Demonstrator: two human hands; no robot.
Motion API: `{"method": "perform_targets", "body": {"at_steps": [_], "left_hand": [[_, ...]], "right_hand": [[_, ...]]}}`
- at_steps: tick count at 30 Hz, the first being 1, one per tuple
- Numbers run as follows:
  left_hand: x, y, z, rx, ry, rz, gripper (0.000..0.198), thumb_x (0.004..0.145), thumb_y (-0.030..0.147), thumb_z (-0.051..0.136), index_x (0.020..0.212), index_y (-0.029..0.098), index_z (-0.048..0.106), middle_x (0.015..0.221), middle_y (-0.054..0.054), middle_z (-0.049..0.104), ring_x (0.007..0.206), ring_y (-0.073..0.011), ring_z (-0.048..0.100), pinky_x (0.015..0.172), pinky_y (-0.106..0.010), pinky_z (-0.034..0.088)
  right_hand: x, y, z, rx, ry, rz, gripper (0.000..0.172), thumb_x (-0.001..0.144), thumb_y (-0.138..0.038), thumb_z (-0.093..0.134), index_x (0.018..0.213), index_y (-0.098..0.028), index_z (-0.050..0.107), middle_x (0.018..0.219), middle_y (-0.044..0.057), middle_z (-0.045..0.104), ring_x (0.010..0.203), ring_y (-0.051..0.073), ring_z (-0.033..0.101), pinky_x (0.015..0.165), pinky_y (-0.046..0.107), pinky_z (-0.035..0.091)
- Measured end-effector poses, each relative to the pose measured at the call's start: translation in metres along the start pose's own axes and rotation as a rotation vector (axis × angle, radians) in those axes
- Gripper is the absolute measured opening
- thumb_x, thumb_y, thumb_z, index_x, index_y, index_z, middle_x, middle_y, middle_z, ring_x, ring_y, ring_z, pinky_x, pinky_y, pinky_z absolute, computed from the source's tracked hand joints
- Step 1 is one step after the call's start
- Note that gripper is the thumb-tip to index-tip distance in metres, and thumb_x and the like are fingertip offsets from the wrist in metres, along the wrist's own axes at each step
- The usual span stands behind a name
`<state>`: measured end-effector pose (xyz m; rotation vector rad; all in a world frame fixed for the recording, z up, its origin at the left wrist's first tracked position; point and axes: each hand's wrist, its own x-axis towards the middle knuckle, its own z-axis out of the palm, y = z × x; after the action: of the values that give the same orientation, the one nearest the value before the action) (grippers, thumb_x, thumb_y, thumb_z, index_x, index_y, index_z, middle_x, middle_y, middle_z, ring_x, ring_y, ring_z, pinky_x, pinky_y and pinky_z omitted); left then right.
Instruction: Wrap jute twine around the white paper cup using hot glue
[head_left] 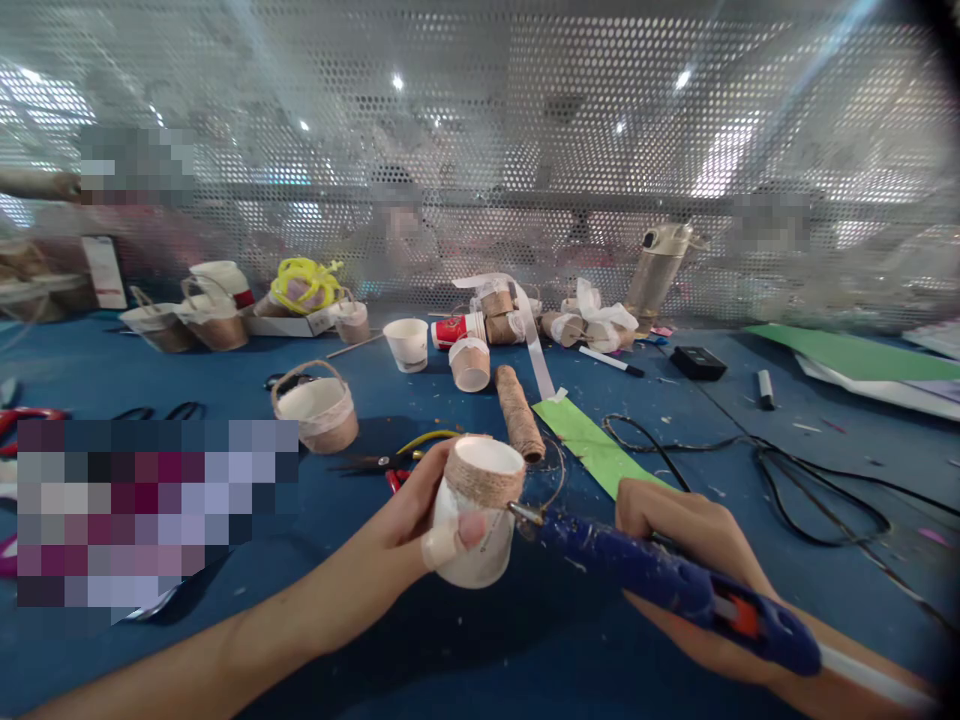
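Left hand grips a twine-banded paper cup, its faint print illegible; right hand is wrapped around a blue glue gun.

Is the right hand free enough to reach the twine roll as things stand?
Probably not: the right hand holds the blue glue gun, its nozzle at the twine-banded cup, though the twine roll lies uncovered.

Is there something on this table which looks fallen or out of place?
Mildly, yes: the red cup lies on its side, while the white cup to its left stands upright. A pink scrap also lies loose at far right.
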<state>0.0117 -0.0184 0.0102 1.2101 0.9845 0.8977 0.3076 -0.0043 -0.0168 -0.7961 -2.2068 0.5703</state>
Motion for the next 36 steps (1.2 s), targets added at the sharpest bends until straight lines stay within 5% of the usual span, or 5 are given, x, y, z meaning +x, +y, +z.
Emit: {"method": "perform_targets", "body": {"at_steps": [4, 13, 20, 26, 36], "left_hand": [[-0.003, 0.003, 0.004, -0.024, 0.035, -0.057, 0.073, 0.076, 0.058, 0.092, 0.137, 0.032, 0.061, 0.125, -0.001, 0.073, 0.117, -0.0256, 0.063, 0.103, -0.034, 0.047], [-0.002, 0.003, 0.004, -0.160, 0.006, -0.027, 0.058, 0.080, 0.050, 0.092, 0.130, 0.031, 0.069, 0.126, -0.003, 0.079, 0.117, -0.0265, 0.067, 0.100, -0.035, 0.047], [-0.001, 0.001, 0.005, -0.038, 0.026, -0.010, 0.053, 0.085, 0.055, 0.086, 0.130, 0.033, 0.070, 0.124, 0.001, 0.077, 0.126, -0.0266, 0.062, 0.108, -0.033, 0.043], [0.002, -0.005, -0.004, -0.020, -0.085, -0.002, 0.057, 0.091, 0.052, 0.081, 0.141, 0.031, 0.064, 0.140, -0.004, 0.072, 0.136, -0.0316, 0.057, 0.112, -0.038, 0.041], [0.001, -0.006, -0.006, -0.088, -0.043, -0.034, 0.064, 0.085, 0.057, 0.083, 0.141, 0.034, 0.065, 0.135, -0.003, 0.074, 0.125, -0.0338, 0.063, 0.106, -0.040, 0.044]], "right_hand": [[0.000, 0.000, 0.000, -0.055, -0.005, -0.039, 0.034, 0.081, -0.010, 0.060, 0.084, -0.027, 0.031, 0.073, -0.007, 0.040, 0.059, 0.013, 0.036, 0.056, 0.028, 0.029], [0.003, -0.004, -0.001, -0.104, 0.044, -0.005, 0.035, 0.080, -0.008, 0.060, 0.081, -0.027, 0.030, 0.070, -0.007, 0.038, 0.057, 0.012, 0.033, 0.054, 0.028, 0.029], [0.003, -0.004, 0.002, -0.076, 0.048, -0.022, 0.037, 0.073, -0.005, 0.059, 0.082, -0.027, 0.030, 0.070, -0.008, 0.039, 0.057, 0.012, 0.034, 0.054, 0.027, 0.028], [0.003, -0.005, 0.000, -0.121, 0.033, -0.047, 0.035, 0.082, -0.009, 0.059, 0.083, -0.027, 0.029, 0.071, -0.008, 0.037, 0.057, 0.012, 0.032, 0.055, 0.027, 0.028], [0.004, -0.004, 0.000, -0.125, 0.064, 0.003, 0.035, 0.077, -0.007, 0.058, 0.080, -0.027, 0.029, 0.069, -0.008, 0.037, 0.057, 0.012, 0.032, 0.054, 0.026, 0.027]]}}
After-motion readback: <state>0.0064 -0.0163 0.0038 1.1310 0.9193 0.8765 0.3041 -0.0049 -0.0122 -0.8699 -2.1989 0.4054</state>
